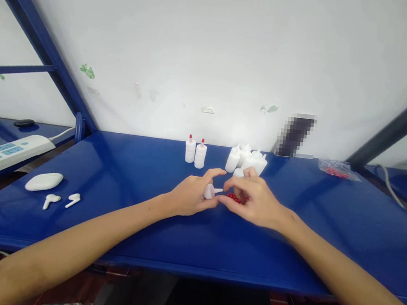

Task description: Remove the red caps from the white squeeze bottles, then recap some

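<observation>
My left hand [193,195] is closed around a small white squeeze bottle [209,191], its pointed nozzle facing right. Most of the bottle's body is hidden in the palm. My right hand [257,197] is curved just beside the nozzle tip, with thumb and index finger apart and nothing visible between them. Its other fingers are partly hidden. Beneath this hand lie several small red caps [234,197] on the blue table [143,170]. Behind it several white nozzle bottles [233,159] stand or lie in a cluster. Two white bottles with red caps [200,156] stand upright to their left.
A white earbud case [44,182] and two earbuds [51,199] lie at the left, near a power strip [10,151]. A clear bag with red pieces [337,172] rests at the back right. Blue metal posts [51,44] rise at both sides before a white wall.
</observation>
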`<state>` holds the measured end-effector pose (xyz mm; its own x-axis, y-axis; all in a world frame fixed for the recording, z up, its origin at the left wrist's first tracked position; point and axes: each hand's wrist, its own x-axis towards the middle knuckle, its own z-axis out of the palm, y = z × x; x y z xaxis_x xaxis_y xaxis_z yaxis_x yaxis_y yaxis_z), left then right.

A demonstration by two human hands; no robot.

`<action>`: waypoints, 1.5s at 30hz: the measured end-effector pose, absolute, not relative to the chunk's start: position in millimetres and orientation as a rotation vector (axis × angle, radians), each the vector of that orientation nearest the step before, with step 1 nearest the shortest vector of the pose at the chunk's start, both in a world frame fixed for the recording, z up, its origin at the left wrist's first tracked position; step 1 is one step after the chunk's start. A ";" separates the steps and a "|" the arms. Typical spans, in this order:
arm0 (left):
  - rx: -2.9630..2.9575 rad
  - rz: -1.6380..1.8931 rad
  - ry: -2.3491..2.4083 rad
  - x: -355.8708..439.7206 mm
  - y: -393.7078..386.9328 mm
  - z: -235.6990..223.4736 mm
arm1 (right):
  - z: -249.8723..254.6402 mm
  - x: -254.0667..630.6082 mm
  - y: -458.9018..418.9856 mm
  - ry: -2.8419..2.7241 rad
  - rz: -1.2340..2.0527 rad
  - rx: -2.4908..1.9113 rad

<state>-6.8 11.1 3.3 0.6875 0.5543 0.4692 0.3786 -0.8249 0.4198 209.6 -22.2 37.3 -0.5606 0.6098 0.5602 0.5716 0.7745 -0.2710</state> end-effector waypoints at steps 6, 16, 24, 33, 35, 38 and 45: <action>2.530 0.771 0.717 -6.2 12.6 3.1 | 29.3 208.4 -19.1 -2.256 0.249 -0.948; 2.608 0.751 0.729 -10.9 26.1 2.8 | 33.5 247.3 13.1 -1.954 -0.245 -1.570; 2.610 0.677 0.733 -8.5 26.0 2.1 | 30.4 246.1 21.6 -2.035 -0.200 -1.752; 2.626 0.931 0.780 -7.4 19.8 -2.9 | 41.0 221.3 -12.2 -2.390 0.289 -1.199; 2.656 0.973 0.757 -7.3 17.5 -2.0 | 41.4 209.7 -19.4 -2.465 0.389 -1.117; 2.633 0.921 0.742 -7.4 14.6 0.7 | 39.5 200.8 -22.6 -2.500 0.415 -1.026; 2.677 0.841 0.648 -5.5 8.9 6.6 | 37.7 205.4 -19.2 -2.497 0.414 -0.949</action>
